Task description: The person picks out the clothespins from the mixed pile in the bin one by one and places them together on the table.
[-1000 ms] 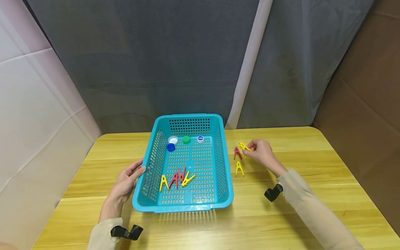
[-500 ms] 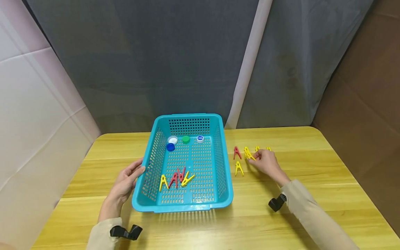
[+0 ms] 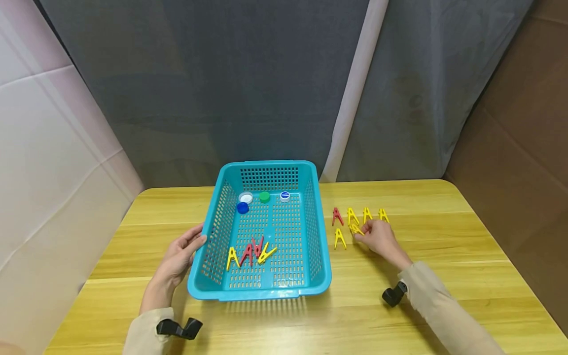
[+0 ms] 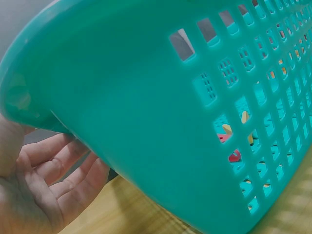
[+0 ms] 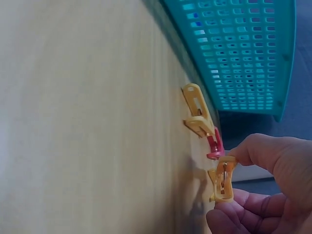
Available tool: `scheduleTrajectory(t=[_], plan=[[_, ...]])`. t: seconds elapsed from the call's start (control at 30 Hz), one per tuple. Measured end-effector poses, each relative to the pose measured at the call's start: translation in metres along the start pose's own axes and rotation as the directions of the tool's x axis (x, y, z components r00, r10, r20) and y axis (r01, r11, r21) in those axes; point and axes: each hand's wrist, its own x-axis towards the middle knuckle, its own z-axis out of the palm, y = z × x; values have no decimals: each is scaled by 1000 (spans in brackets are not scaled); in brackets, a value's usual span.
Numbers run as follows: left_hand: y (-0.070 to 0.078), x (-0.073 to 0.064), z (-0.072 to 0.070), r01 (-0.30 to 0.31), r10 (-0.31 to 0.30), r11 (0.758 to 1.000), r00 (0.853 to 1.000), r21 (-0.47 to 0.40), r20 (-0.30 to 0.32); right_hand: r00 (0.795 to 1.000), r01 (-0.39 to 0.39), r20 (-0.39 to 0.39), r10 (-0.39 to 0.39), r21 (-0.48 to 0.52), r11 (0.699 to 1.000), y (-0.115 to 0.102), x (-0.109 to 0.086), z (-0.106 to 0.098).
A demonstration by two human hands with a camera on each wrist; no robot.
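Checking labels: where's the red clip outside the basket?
Head view: the red clip is on the table, right of the basket, left of three yellow clips.

A screened-off workspace — grey cloth [image 3: 213, 88] behind a wooden table [image 3: 466, 236].

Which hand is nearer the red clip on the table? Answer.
Right: the right hand is just right of the red clip; the left hand is left of it, across the basket.

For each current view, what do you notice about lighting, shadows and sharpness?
Head: fairly sharp, with the basket throwing a striped shadow on the table; left wrist: basket wall close and soft; right wrist: faded table grain, dark shadow beside the held clip.
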Motion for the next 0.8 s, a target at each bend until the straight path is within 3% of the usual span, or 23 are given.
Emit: scheduleTrajectory(t=[0.53,0.8], plan=[[0,0,0,-4,4,1000,1000,-10,5,998,-47,29,48,-37,998,2,-6,10],[-1,0,0,-3,3,1000,1000,-8,8,999,-29,33,31,-57,998,0,-6,10]])
